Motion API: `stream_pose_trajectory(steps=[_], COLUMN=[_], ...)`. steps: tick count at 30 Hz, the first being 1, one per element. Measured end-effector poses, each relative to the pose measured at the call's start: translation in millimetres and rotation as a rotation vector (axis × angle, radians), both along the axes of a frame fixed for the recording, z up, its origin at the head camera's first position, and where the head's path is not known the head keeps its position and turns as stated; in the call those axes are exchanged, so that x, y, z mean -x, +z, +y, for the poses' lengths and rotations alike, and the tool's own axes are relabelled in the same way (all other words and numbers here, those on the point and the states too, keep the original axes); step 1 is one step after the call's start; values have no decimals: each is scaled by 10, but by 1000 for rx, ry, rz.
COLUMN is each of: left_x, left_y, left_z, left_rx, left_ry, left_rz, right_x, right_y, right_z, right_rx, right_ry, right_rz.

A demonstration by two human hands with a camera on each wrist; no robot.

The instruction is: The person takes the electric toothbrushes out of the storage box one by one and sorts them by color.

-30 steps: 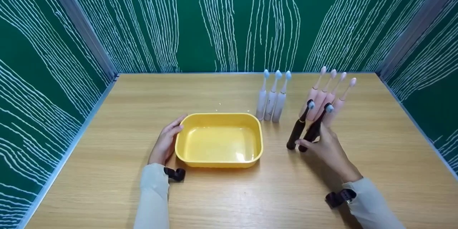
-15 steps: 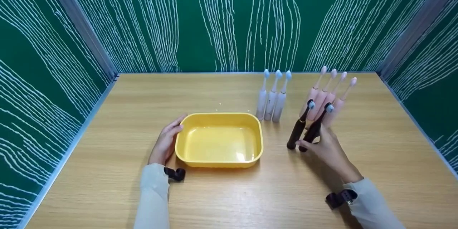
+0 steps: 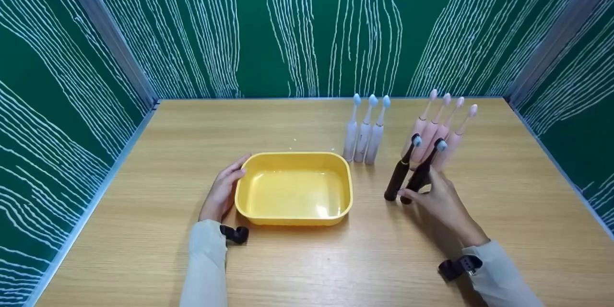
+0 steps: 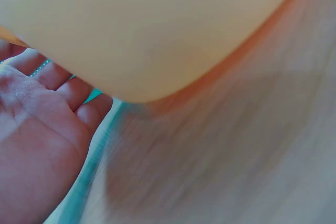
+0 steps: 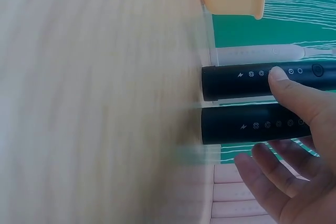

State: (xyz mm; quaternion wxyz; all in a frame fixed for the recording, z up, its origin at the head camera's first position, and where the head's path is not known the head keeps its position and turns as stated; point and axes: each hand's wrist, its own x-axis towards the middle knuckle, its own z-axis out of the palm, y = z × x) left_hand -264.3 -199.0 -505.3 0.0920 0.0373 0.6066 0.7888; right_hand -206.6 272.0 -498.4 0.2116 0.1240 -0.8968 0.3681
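Two black electric toothbrushes stand upright side by side on the table. My right hand (image 3: 440,199) reaches round the right black toothbrush (image 3: 419,176) from its right side. In the right wrist view, the thumb (image 5: 283,85) lies across the left black toothbrush (image 5: 231,83), while the fingers (image 5: 273,169) curve behind the other one. My left hand (image 3: 221,194) holds the left side of a yellow plastic basin (image 3: 293,221), its thumb at the rim and its fingers along the outer wall. The left wrist view shows the palm (image 4: 39,129) beside that wall. Nothing lies inside the basin.
Three white electric toothbrushes (image 3: 363,141) stand in a row behind the basin's right corner. Several pink electric toothbrushes (image 3: 428,136) stand behind the black ones. Small white specks (image 3: 294,139) lie on the wooden table (image 3: 307,264). Green walls (image 3: 331,29) with white lines enclose it.
Almost nothing differs. My right wrist has shifted very slightly, while the toothbrushes, the basin and my left hand stay in place.
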Motion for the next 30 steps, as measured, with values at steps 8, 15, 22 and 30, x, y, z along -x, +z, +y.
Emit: stream_pose_trajectory(steps=[8,15,22,30], left_x=[9,12,15,-1], left_y=[1,-4,-1,28], left_z=[-1,2,7,-16], left_rx=[-5,-1,11,41], left_ry=[0,-6,-7,-8], left_rz=[-9,8,32,-5], right_x=[-31,-42,-44,-57], right_y=[44,73,102,168], right_z=[20,45,78,120], right_rx=[24,34,34,-22], right_ry=[10,32,84,112], right_rz=[-93,-161,-201,-261])
